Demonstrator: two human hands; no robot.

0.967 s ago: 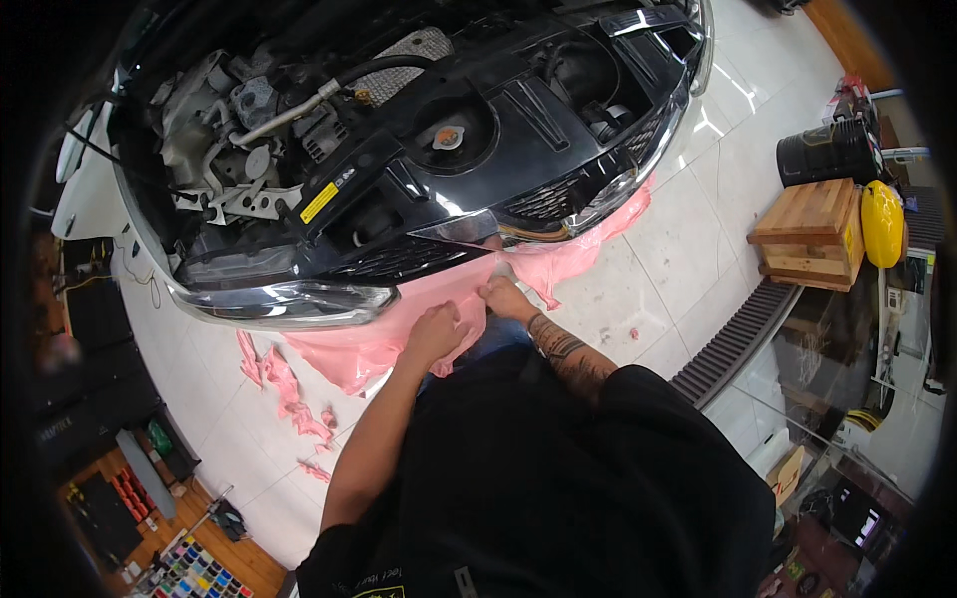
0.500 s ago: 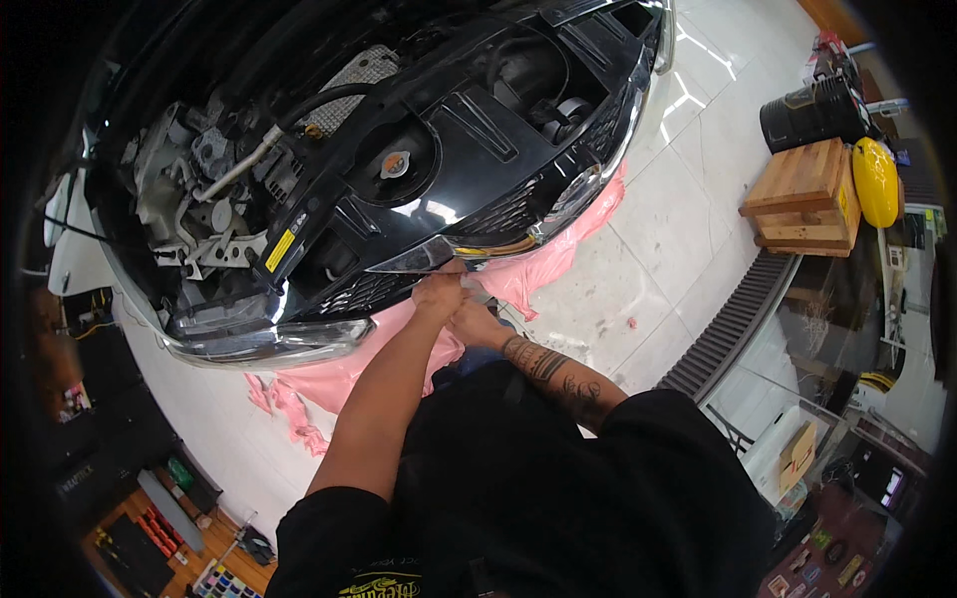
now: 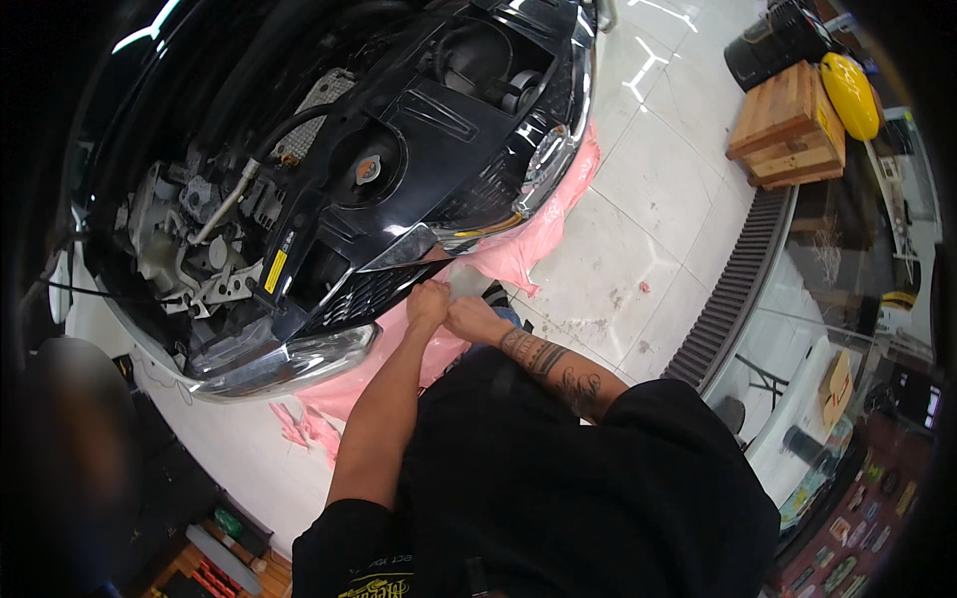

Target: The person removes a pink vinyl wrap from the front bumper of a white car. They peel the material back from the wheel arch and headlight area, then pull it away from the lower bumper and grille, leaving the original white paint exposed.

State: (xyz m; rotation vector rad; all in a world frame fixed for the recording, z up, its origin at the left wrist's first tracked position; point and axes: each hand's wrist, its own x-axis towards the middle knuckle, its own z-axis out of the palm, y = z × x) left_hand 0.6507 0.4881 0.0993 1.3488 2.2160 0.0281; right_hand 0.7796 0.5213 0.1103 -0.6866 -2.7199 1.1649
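Both my hands are together in front of the car's grille (image 3: 364, 291), just below the point of its chrome trim (image 3: 399, 246). My left hand (image 3: 428, 305) is closed, knuckles up. Beside it, nearly touching, my right hand (image 3: 477, 321) is closed too, its fingers curled toward the left one. Whatever they grip is hidden by the fingers. A pale, translucent piece (image 3: 466, 281) shows right beyond the hands; I cannot tell whether it is held. Glossy pink film (image 3: 533, 249) hangs in crumpled folds along the bumper on both sides of my arms.
The black car's engine bay lies uncovered, with a radiator cap (image 3: 369, 169) near the middle and a headlight (image 3: 319, 361) at the left. At right stand a wooden box (image 3: 788, 125), a black drum (image 3: 778, 45) and a yellow rounded object (image 3: 849, 97). A dark floor grate (image 3: 733, 289) runs below them.
My hands have drawn back a little from the grille and chrome trim, toward my body. The whole view has shifted; a blurred person now shows at the left edge.
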